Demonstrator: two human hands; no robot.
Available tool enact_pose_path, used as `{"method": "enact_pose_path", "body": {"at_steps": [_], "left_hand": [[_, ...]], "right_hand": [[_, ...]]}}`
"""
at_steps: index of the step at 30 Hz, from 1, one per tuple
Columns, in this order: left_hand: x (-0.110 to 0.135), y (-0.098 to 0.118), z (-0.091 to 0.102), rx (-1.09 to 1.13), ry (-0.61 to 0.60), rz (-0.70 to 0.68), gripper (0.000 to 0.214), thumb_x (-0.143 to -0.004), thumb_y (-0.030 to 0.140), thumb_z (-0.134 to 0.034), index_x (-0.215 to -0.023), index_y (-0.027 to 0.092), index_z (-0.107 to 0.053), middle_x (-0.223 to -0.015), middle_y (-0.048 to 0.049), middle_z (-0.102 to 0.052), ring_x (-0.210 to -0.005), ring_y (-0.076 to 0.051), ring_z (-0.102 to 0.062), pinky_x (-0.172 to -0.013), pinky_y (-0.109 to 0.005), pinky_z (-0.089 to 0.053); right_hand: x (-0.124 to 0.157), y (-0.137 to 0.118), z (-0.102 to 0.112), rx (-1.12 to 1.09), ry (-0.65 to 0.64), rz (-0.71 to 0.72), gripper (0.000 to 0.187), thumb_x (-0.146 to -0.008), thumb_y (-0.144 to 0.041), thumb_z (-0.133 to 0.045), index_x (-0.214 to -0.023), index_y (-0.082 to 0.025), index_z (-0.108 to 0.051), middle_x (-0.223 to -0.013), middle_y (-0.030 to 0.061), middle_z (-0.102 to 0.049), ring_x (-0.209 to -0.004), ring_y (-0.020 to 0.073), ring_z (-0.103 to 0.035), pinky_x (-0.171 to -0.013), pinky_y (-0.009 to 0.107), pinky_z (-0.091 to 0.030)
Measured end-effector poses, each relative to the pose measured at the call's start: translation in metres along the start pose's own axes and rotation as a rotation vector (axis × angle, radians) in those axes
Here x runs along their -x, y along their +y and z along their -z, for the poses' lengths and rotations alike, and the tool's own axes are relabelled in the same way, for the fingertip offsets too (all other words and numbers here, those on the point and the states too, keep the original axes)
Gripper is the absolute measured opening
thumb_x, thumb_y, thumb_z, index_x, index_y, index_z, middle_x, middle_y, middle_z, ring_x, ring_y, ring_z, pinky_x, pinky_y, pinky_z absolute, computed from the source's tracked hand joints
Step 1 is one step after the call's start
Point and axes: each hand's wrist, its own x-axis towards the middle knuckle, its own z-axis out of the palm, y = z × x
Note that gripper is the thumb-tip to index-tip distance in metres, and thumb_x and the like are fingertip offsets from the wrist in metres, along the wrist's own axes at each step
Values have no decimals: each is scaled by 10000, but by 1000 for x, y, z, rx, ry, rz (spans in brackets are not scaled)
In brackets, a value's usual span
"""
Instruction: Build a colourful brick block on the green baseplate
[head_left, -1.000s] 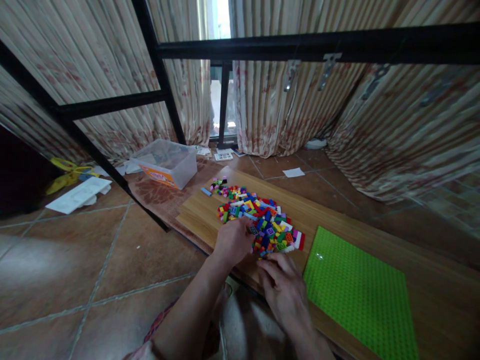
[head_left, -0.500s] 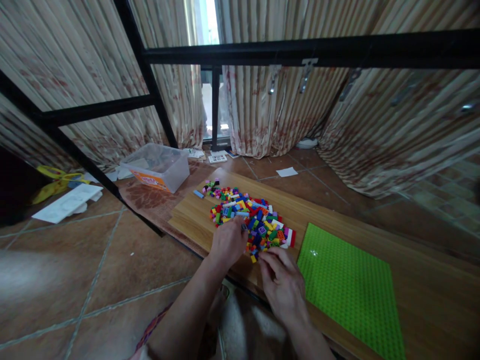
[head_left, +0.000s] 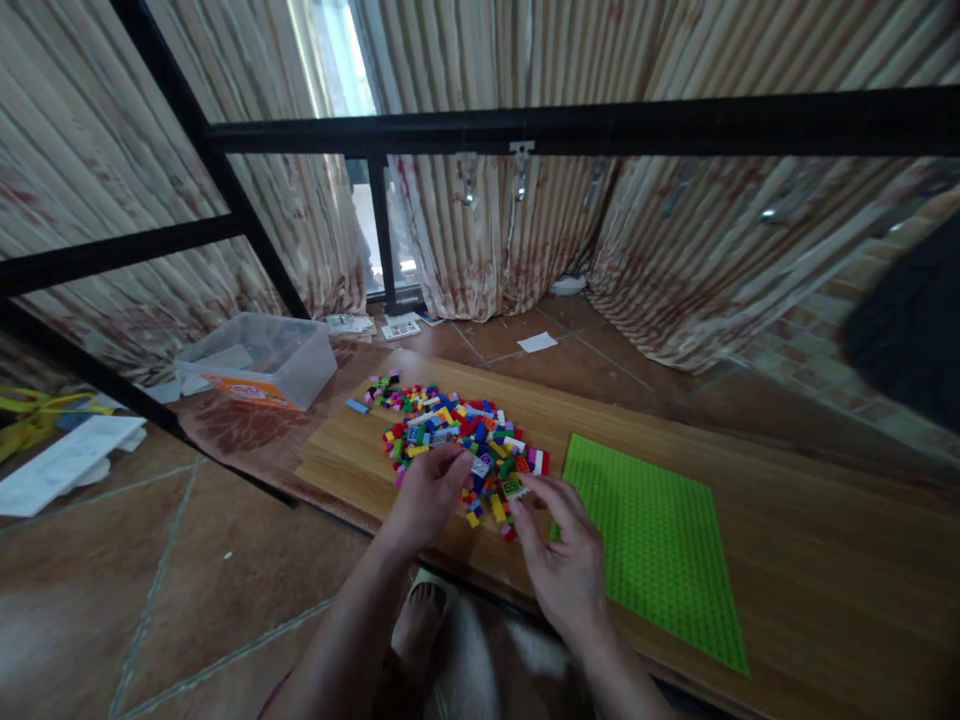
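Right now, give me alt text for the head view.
A person's left hand and right hand are at a heap of small multicoloured plastic bricks on a brown wooden board. A flat lime-green studded baseplate lies right; a translucent plastic box with an orange label stands left.

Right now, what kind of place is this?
Probably a room in a home: I can see patterned curtains, brown floor tiles, and toy bricks piled on a wooden surface.

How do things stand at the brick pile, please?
Left grip at brick pile. Right grip by lime-green brick. Holds unclear. Green baseplate right of pile, not blocking it.
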Motion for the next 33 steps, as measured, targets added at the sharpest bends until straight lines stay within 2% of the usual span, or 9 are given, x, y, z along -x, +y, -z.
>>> {"method": "enact_pose_path", "body": {"at_steps": [5,9,11,15,17,20,25,29,33], "left_hand": [[11,8,-37,302,-220,61,401,-805,530,-579,-716,139,-586,-553,45,-460,-472,-66,-374,-462,-194,-298],[14,11,-48,287,-287,47,411,-821,535,-551,-726,139,-599,-570,36,-484,-499,-82,-409,-491,-208,-338],[10,11,-39,145,-224,-5,392,-850,494,-518,-682,146,-586,-569,35,-482,-516,-86,-415,-500,-208,-331],[-4,5,1,-152,150,-94,233,-852,320,-510,-770,150,-647,-637,25,-548,-589,-100,-464,-555,-207,-356],[-7,2,18,-252,198,-81,172,-814,271,-550,-830,152,-674,-663,19,-590,-593,-108,-489,-560,-210,-368],[-4,0,23,-350,41,-145,129,-778,223,-591,-844,166,-687,-742,2,-637,-647,-122,-541,-600,-216,-407],[13,8,-2,-598,-216,-312,201,-750,209,-658,-946,222,-700,-961,-29,-645,-879,-177,-599,-778,-264,-463],[15,12,-11,-766,-255,-355,235,-759,302,-704,-976,216,-683,-1013,-51,-615,-966,-217,-583,-838,-311,-465],[11,6,-13,-833,-247,-386,143,-792,258,-670,-931,225,-690,-1001,-45,-600,-930,-202,-582,-819,-310,-463]], "right_hand": [[0,3,13,9,-7,30,271,-900,-312,-593,-1161,-247,-627,-1100,46,-663,-1049,183,-594,-908,348,-493],[-1,9,21,23,-50,54,227,-920,-290,-560,-1124,-247,-648,-1054,32,-683,-995,164,-619,-872,309,-496],[-2,12,25,38,-59,44,244,-932,-298,-535,-1143,-241,-644,-1066,35,-685,-994,159,-626,-871,297,-492],[-3,17,30,46,18,-58,275,-943,-348,-502,-1139,-224,-649,-1090,45,-691,-1009,162,-637,-884,295,-484],[-2,21,32,39,58,-119,290,-936,-377,-502,-1125,-221,-658,-1099,49,-696,-1019,171,-639,-896,308,-483],[-2,25,34,36,81,-181,316,-924,-412,-505,-1114,-217,-667,-1092,56,-702,-1013,186,-644,-899,332,-486],[-2,23,34,40,70,-198,329,-911,-433,-515,-1102,-217,-674,-1078,59,-703,-969,186,-651,-890,342,-490],[-3,22,34,14,58,-219,326,-909,-437,-518,-1094,-219,-675,-1076,63,-703,-986,189,-646,-894,343,-488],[-2,26,33,-18,46,-251,327,-915,-442,-508,-1100,-225,-668,-1096,65,-696,-1016,193,-637,-899,352,-485]]}}
